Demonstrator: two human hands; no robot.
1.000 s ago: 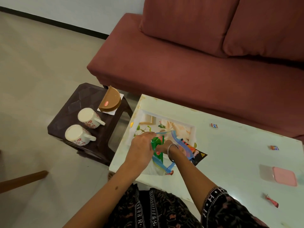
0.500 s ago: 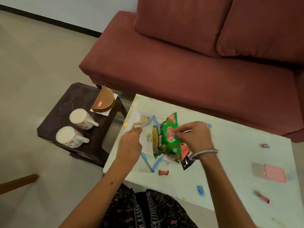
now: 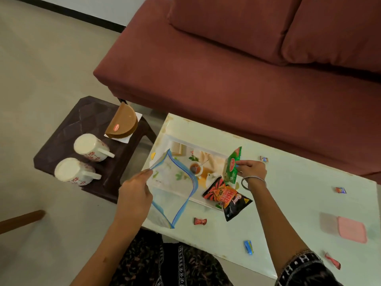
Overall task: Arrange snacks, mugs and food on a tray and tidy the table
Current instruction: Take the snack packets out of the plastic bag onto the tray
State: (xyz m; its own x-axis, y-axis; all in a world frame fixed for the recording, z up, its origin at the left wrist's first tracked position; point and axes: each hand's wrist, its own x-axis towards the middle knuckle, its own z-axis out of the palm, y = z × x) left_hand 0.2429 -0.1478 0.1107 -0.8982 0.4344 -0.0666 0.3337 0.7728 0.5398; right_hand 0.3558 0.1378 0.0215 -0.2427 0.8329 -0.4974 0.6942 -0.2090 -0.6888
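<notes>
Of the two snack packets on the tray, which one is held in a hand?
The green packet, pinched upright by the right hand. The black-and-red packet lies flat, untouched, over the tray edge.

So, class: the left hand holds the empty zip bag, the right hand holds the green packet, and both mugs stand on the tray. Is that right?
Not quite. The head view shows both mugs on the dark stool, not the tray. The rest holds: left hand on zip bag, right hand on green packet.

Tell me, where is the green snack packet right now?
The green snack packet is in the right hand, held upright over the tray's far right corner, just above the black and red chips packet.
</notes>
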